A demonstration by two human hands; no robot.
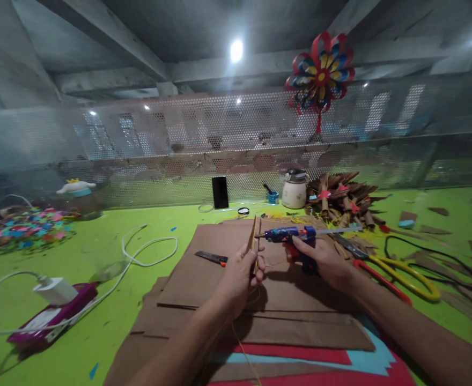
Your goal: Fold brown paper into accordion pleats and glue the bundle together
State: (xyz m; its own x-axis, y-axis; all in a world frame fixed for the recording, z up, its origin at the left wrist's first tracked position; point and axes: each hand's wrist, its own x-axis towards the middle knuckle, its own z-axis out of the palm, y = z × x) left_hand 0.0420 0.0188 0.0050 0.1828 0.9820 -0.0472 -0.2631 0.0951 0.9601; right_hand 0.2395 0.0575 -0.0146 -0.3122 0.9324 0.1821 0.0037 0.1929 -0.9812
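Observation:
My left hand (242,273) is closed on a thin brown paper strip (253,233) held upright, with a yellow string hanging from it. My right hand (324,260) grips a blue glue gun (290,234) whose nozzle points left and touches the strip near its top. Both hands hover over a stack of brown paper sheets (204,279) lying on the green table (99,257).
Yellow-handled scissors (397,273) lie right of my right hand. A black utility knife (212,258) rests on the brown sheets. A white charger and cable (54,289) sit at left on a purple power strip. Folded brown paper pieces (340,198), a white jar (294,188) and a phone (220,192) stand at the back.

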